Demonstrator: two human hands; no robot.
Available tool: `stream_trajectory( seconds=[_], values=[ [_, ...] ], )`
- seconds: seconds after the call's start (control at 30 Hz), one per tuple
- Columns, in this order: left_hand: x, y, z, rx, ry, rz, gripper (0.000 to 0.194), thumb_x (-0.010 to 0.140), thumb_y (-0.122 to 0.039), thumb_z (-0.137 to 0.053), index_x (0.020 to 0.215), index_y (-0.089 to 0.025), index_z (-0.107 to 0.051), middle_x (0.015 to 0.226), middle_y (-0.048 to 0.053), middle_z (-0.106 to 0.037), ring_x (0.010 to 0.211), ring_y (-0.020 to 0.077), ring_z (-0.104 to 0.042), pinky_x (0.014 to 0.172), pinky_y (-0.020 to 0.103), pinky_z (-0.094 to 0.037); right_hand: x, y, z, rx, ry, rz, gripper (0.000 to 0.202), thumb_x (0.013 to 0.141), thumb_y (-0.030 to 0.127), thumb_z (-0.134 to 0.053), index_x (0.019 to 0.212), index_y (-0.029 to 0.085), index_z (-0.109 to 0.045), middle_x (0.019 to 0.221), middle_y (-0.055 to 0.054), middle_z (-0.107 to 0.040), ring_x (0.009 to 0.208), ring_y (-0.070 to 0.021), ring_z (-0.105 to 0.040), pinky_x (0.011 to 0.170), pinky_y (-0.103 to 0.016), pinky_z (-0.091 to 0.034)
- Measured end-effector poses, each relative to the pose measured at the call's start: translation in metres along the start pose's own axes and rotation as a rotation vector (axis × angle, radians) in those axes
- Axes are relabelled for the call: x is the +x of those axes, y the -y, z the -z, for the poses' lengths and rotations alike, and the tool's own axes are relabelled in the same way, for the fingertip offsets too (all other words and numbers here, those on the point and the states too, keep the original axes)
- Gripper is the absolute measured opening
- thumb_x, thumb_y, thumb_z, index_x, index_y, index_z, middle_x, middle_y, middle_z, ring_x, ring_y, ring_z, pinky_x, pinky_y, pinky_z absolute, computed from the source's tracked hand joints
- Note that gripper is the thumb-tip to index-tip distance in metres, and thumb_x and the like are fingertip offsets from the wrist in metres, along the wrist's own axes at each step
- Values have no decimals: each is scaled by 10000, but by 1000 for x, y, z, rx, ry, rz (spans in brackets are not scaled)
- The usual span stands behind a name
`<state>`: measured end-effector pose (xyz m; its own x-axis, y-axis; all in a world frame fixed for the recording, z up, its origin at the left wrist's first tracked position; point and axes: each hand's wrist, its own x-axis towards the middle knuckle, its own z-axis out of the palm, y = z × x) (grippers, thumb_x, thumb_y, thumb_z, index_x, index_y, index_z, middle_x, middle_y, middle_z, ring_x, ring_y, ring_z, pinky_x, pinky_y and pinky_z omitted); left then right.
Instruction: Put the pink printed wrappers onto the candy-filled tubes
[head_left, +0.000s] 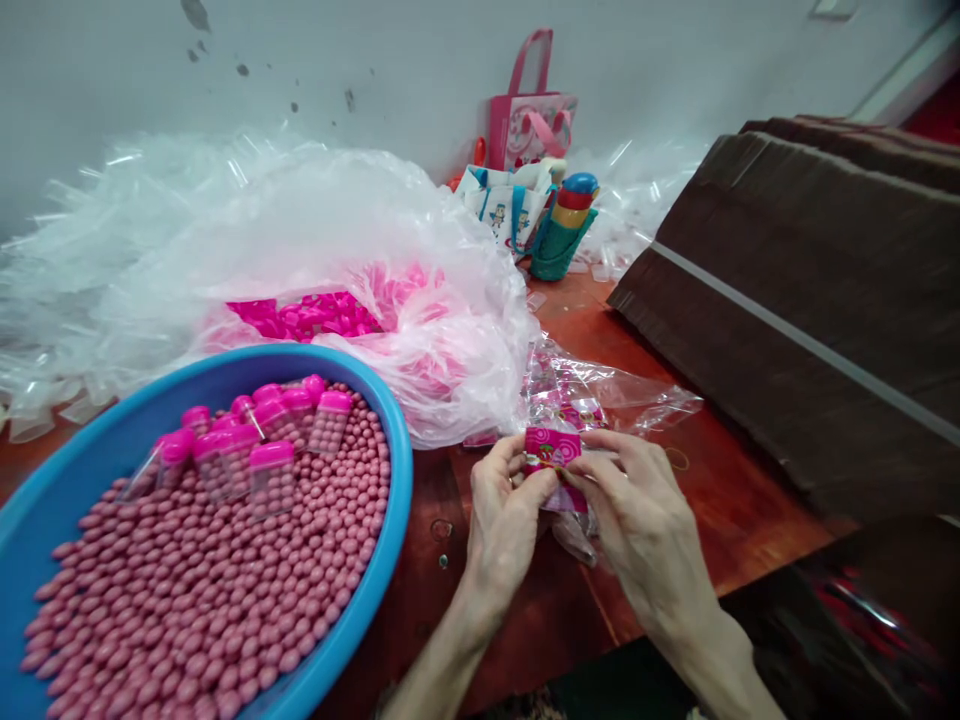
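Both hands meet over the table at the lower middle. My left hand (501, 510) pinches the left edge of a small pink printed packet (553, 447), with thumb in front and fingers behind. My right hand (645, 510) grips the same packet from the right, its fingertips on the front. Just behind my hands lies a clear plastic bag (622, 385) with more pink printed pieces in it. Part of another clear wrapper hangs below the packet, partly hidden by my right hand.
Left stands a blue basin (401, 480) of pink candies (225, 590), with several pink-capped containers (271, 475) on top. Behind it sits a big plastic bag (360, 200) of pink caps (322, 315). Brown stacked sheets (810, 280) lean at right. Bags (532, 125) and a bottle (574, 205) stand at the back.
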<state>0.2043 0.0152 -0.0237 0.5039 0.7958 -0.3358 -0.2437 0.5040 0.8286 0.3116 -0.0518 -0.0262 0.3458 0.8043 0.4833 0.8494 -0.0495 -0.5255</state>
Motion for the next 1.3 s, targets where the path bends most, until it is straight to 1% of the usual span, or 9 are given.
stream_trajectory(
  seconds=[0.17, 0.4, 0.6, 0.73, 0.87, 0.97, 1.1, 1.2, 1.3],
  values=[
    [-13, 7, 15, 45, 59, -36, 298, 712, -131, -629, 1008, -145, -660, 830, 46, -718, 680, 151, -614, 598, 244, -495, -7, 3, -19, -97, 75, 51, 188, 892, 75, -384, 795, 186, -500, 935, -104, -531, 827, -215, -526, 698, -363, -472],
    [-28, 23, 35, 23, -13, 54, 351, 700, -135, -628, 1045, -81, -606, 831, 90, -728, 574, 144, -604, 467, 233, -484, -14, 4, -32, -121, 220, 79, 211, 898, 73, -354, 763, 204, -448, 828, -59, -499, 715, -197, -506, 618, -329, -434],
    [-39, 39, 39, -68, -104, 43, 348, 734, -216, -662, 1067, -123, -623, 1054, 112, -704, 993, 232, -622, 863, 293, -459, -31, 13, -36, -33, 292, 99, 216, 887, 25, -335, 802, 201, -426, 910, -82, -517, 748, -176, -567, 636, -302, -500],
    [-47, 52, 45, -128, -106, 68, 454, 743, -239, -666, 1182, -156, -592, 1200, 111, -642, 1145, 268, -541, 958, 327, -404, -38, 13, -36, 12, 313, 104, 242, 882, -3, -312, 805, 209, -398, 932, -84, -507, 732, -142, -598, 623, -249, -526],
    [-48, 58, 55, -191, -16, 131, 457, 684, -160, -680, 1136, -142, -619, 1080, 102, -687, 1026, 250, -603, 904, 339, -452, -39, 7, -32, 11, 378, 133, 258, 874, -15, -311, 801, 213, -408, 886, -64, -516, 643, -117, -595, 561, -214, -518],
    [-47, 58, 56, -222, 33, 205, 433, 677, -239, -688, 1089, -119, -628, 933, 115, -712, 820, 254, -660, 688, 346, -527, -45, 5, -30, -20, 398, 169, 243, 862, -4, -324, 795, 210, -417, 868, -81, -532, 638, -146, -600, 544, -248, -523],
    [-48, 59, 54, -198, -39, 213, 482, 727, -456, -657, 1077, -127, -627, 899, 108, -696, 740, 226, -654, 602, 302, -515, -57, 8, -37, -56, 389, 211, 229, 835, 1, -339, 878, 185, -468, 951, -137, -561, 801, -230, -631, 650, -353, -555],
    [-54, 64, 55, -143, -106, 189, 413, 676, -369, -734, 1008, -140, -645, 851, 62, -681, 708, 173, -632, 625, 245, -493, -62, 7, -46, -76, 323, 182, 224, 853, 2, -331, 896, 180, -461, 922, -129, -562, 820, -239, -629, 679, -368, -550],
    [-60, 69, 58, -108, -96, 200, 350, 645, -321, -746, 917, -126, -644, 649, 7, -624, 497, 125, -563, 481, 227, -451, -61, 3, -53, -95, 292, 125, 190, 891, 34, -347, 860, 190, -451, 826, -76, -541, 685, -191, -602, 599, -307, -528]
  ],
)
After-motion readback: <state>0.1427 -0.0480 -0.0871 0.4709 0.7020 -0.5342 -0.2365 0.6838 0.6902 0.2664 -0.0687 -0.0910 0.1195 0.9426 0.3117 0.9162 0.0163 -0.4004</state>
